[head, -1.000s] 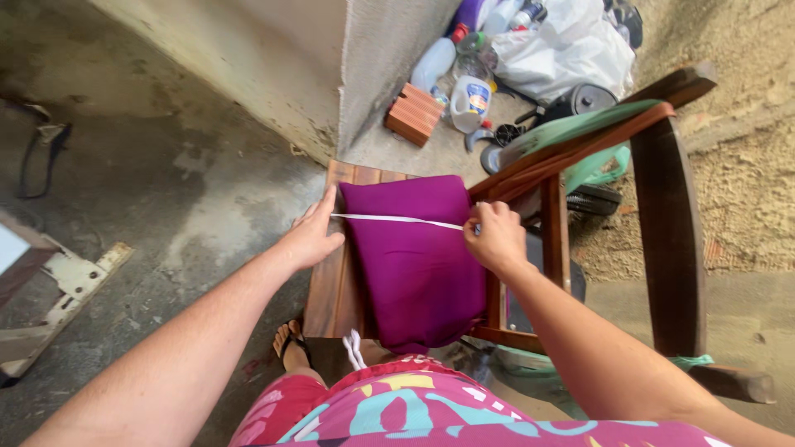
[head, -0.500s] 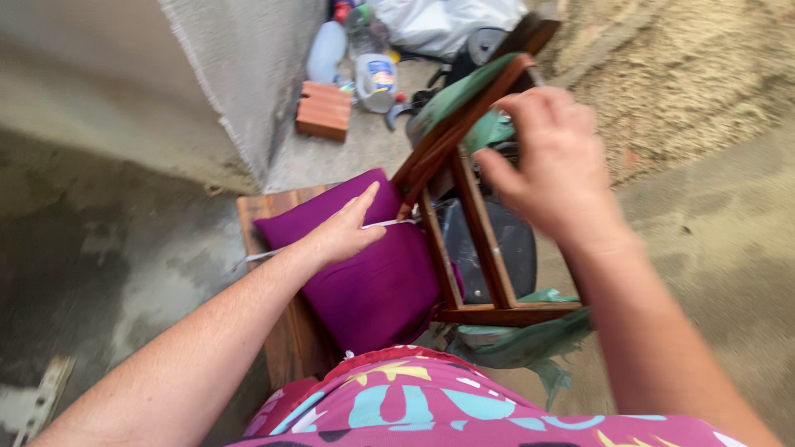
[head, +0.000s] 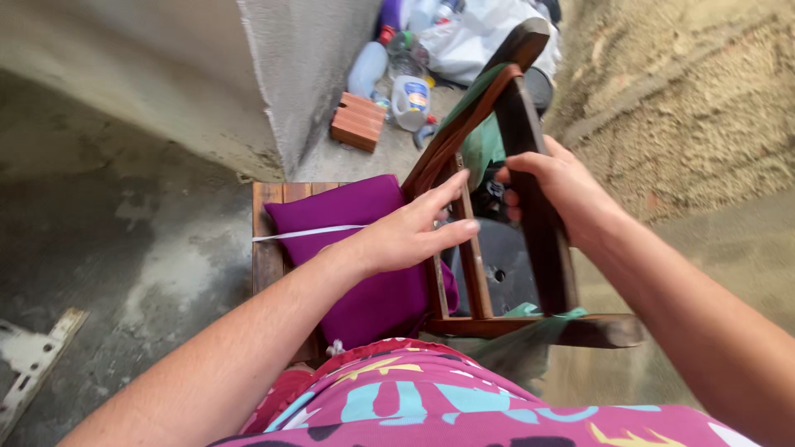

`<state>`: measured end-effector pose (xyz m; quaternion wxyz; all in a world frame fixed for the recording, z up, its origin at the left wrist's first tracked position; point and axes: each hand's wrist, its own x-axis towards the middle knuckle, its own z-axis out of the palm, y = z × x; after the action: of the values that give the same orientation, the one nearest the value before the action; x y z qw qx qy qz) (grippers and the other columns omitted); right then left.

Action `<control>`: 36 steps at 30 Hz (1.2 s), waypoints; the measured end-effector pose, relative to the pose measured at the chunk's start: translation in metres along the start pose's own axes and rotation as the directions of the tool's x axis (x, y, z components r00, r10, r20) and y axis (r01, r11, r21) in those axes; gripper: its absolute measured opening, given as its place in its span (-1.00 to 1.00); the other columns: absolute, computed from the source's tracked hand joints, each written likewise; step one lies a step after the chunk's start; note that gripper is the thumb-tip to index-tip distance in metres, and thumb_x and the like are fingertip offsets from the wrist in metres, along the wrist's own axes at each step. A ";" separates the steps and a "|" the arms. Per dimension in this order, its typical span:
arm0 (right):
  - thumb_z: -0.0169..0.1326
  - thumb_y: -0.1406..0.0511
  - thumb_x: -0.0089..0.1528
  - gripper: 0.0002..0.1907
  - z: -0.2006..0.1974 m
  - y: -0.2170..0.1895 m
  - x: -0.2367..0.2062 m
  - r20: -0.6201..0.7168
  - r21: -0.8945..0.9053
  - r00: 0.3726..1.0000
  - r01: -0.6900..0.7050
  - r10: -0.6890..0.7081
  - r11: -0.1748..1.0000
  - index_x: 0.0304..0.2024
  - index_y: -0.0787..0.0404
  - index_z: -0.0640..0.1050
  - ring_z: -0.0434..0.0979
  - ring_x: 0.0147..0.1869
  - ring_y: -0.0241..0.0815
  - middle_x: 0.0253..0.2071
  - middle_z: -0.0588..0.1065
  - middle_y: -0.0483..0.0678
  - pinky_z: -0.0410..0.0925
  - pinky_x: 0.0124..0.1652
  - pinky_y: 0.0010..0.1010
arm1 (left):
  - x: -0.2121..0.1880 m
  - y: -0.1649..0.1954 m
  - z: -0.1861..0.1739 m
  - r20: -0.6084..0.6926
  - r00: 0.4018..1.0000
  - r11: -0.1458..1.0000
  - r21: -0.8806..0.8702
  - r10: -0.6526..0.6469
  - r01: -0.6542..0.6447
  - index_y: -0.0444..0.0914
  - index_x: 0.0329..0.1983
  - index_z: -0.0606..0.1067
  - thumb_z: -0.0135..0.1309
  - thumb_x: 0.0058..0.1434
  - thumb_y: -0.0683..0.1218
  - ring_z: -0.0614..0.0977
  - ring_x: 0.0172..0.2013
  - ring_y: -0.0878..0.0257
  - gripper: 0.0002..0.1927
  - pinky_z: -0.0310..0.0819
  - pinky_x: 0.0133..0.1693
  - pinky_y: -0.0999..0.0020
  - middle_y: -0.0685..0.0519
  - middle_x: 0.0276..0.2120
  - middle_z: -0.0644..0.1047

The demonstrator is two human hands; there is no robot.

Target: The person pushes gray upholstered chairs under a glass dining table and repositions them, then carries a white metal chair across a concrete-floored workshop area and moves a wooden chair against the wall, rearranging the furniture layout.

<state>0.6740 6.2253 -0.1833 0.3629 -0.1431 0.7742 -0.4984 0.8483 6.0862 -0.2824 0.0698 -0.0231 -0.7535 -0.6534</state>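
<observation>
In the middle of the frame a wooden chair (head: 464,273) stands with a purple cushion (head: 348,240) lying on its seat, and a thin white strap (head: 306,233) runs across the cushion from the seat's left edge. The left hand (head: 406,236) lies flat over the cushion's right part, fingers spread and stretched toward the chair's back slats, its grip wide and closed on nothing. The right hand (head: 563,194), right of centre, wraps around the dark post of the chair's back (head: 538,248), its grip tight on the wood. A green cloth (head: 480,141) hangs on the back frame above the hands. At the top of the frame, on the concrete floor (head: 99,248), lie a red brick (head: 358,122), plastic bottles (head: 410,99) and a white bag (head: 472,41). A grey wall corner (head: 281,83) rises at upper left.
</observation>
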 end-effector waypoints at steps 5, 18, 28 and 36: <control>0.11 0.12 0.25 -0.73 0.060 -0.028 0.019 0.022 0.035 0.999 0.036 -0.036 0.999 -0.10 0.11 0.49 0.51 -0.36 -0.25 -0.30 0.53 -0.10 0.41 -0.40 -0.37 | -0.015 0.038 -0.031 -0.142 0.985 0.994 0.058 0.098 -0.091 -0.43 0.58 -0.13 -0.19 0.37 0.41 -0.02 0.57 0.00 0.04 -0.16 0.47 0.21 -0.29 0.56 -0.03; 0.19 0.06 0.27 -0.60 0.279 -0.085 0.064 0.383 0.498 0.884 0.045 -0.267 0.866 -0.17 0.26 0.49 0.43 -0.38 -0.10 -0.37 0.42 0.01 0.34 -0.35 -0.16 | -0.116 0.139 -0.132 -0.346 0.937 0.948 0.310 0.036 0.078 -0.45 0.36 0.26 -0.03 0.30 0.24 0.57 0.17 0.11 -0.20 0.41 0.18 0.27 -0.16 0.17 0.56; 0.23 -0.10 0.14 -0.12 0.365 -0.116 0.032 0.554 0.257 0.793 0.127 -0.254 0.958 0.18 0.36 0.19 0.55 0.04 -0.08 -0.04 0.47 0.05 0.46 0.01 0.01 | -0.162 0.202 -0.154 -0.704 0.516 0.181 0.497 -0.489 0.849 -0.42 0.51 -0.27 0.30 0.05 -0.05 0.64 -0.04 -0.06 0.20 0.56 -0.06 0.09 -0.17 -0.10 0.61; 0.26 -0.12 0.01 -0.19 0.369 -0.133 0.041 0.698 0.188 0.660 0.205 -0.277 0.961 0.09 0.33 0.50 0.54 -0.15 -0.15 -0.18 0.55 -0.04 0.39 -0.16 -0.13 | -0.141 0.155 -0.163 -0.895 0.357 -0.091 0.393 -0.268 0.915 -0.59 0.37 -0.08 0.33 0.08 -0.09 0.64 -0.07 -0.15 0.03 0.60 -0.12 0.04 -0.40 -0.06 0.48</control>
<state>0.8870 5.8937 -0.1728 0.5731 -0.4106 0.5206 -0.4816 1.0191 5.9553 -0.1266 -0.0432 0.5815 -0.8122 -0.0190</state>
